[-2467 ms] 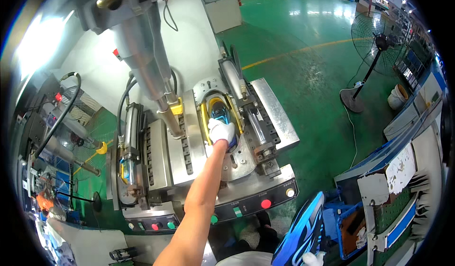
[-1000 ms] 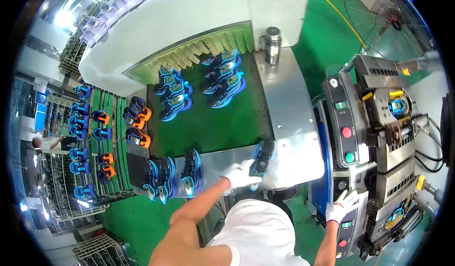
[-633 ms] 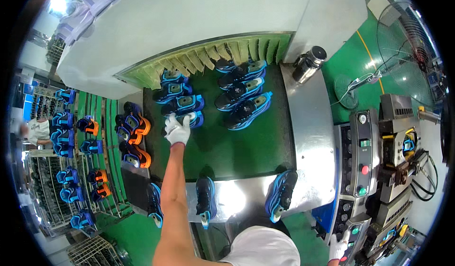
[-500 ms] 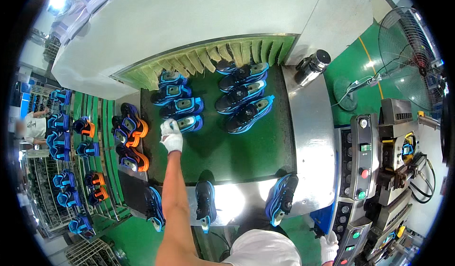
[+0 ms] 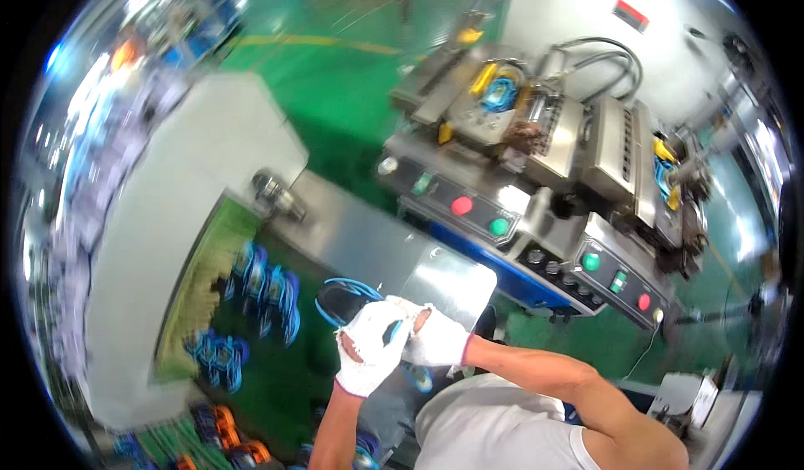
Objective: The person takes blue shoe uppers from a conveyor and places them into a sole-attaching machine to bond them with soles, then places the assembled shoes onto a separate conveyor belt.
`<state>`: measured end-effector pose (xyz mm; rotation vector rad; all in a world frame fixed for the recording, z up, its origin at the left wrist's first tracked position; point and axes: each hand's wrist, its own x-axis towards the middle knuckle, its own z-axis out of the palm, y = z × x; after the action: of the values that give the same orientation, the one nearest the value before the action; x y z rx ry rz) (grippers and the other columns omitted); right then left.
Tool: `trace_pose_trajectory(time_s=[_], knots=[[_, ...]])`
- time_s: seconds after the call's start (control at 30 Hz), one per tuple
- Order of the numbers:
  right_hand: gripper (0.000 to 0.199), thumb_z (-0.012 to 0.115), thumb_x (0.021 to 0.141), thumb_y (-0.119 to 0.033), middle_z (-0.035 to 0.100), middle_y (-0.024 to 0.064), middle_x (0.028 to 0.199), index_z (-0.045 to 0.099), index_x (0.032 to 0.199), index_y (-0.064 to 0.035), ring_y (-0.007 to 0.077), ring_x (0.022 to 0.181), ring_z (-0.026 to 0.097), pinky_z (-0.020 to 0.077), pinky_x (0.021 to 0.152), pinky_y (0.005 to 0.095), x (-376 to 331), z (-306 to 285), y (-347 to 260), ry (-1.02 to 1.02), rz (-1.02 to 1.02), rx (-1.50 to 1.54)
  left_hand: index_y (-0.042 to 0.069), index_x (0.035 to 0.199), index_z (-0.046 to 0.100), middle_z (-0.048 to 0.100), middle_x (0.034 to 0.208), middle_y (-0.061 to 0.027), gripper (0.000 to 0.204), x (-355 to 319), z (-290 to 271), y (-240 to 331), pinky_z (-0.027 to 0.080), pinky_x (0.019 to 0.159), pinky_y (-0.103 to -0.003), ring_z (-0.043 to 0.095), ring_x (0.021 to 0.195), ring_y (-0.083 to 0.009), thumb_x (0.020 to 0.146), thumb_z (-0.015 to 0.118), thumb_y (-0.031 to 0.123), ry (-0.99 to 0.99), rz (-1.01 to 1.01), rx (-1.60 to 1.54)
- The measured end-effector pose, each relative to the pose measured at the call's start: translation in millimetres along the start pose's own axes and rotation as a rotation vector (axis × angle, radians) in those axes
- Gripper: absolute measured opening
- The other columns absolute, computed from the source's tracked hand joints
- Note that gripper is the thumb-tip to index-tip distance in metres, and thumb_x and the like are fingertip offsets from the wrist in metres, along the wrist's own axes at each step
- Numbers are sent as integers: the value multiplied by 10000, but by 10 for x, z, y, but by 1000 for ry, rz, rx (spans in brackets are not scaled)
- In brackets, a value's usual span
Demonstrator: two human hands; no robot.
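A black sports shoe [image 5: 342, 301] with a light-blue edge is held over the near edge of the metal table, its dark front pointing away to the left. My left hand [image 5: 370, 346], in a white knitted glove, is closed around its heel end. Pressed up against the left, my right hand [image 5: 431, 336], gloved the same way, has its fingers closed at that end too. The gloves hide most of the heel, and blur hides what the fingertips do. Behind my hands, part of another blue-edged shoe [image 5: 417, 376] shows.
Several blue-and-black shoes [image 5: 272, 294] stand on the green conveyor belt before a fringed machine opening [image 5: 188, 303]. A metal flask [image 5: 279, 196] is on the steel table [image 5: 360, 227]. To the right are pressing machines with button panels [image 5: 456, 202]. Orange-and-black shoes [image 5: 224, 428] sit lower left.
My view has swung right toward the pressing machines. My left hand has left the shoe on the belt, and my right has come up from the machine side; both now meet at one shoe.
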<state>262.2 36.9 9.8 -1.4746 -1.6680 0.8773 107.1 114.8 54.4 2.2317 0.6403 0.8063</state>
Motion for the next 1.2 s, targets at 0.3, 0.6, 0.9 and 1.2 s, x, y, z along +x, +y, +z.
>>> trace_pose_trajectory(time_s=[0.3, 0.6, 0.9, 1.2], knots=[[511, 828, 846, -80, 730, 85, 1078, 635, 1309, 17, 170, 868, 693, 581, 758, 322, -1685, -2348, 79, 573, 616, 1172, 25, 1438, 525, 614, 1336, -146, 496, 2542, 875, 990, 543, 996, -353, 649, 1162, -205, 960, 654, 1, 169, 178, -112], [552, 631, 831, 94, 712, 169, 1158, 538, 1373, 55, 289, 991, 739, 640, 856, 431, -2262, -2826, 405, 1194, 415, 1346, 13, 1479, 451, 526, 1439, -251, 777, 4971, 2887, -533, 422, 1130, -485, 523, 1339, -423, 883, 736, 422, -185, 3, 242], [386, 686, 896, -14, 692, 107, 1029, 655, 1280, -40, 280, 838, 681, 587, 730, 405, -2350, -2817, 687, 1046, 771, 1200, -42, 1269, 537, 699, 1193, -286, 797, 5892, 3159, -711, 529, 982, -489, 680, 1129, -425, 787, 798, 537, -296, -243, 539], [256, 729, 918, -19, 733, 104, 1039, 661, 1155, 50, 184, 871, 724, 622, 784, 336, -127, -3606, 897, 1033, 356, 1141, 6, 1328, 565, 720, 1130, -186, 657, 3733, 1088, 166, 547, 938, -397, 704, 1031, -276, 780, 865, 208, 115, -321, -47]])
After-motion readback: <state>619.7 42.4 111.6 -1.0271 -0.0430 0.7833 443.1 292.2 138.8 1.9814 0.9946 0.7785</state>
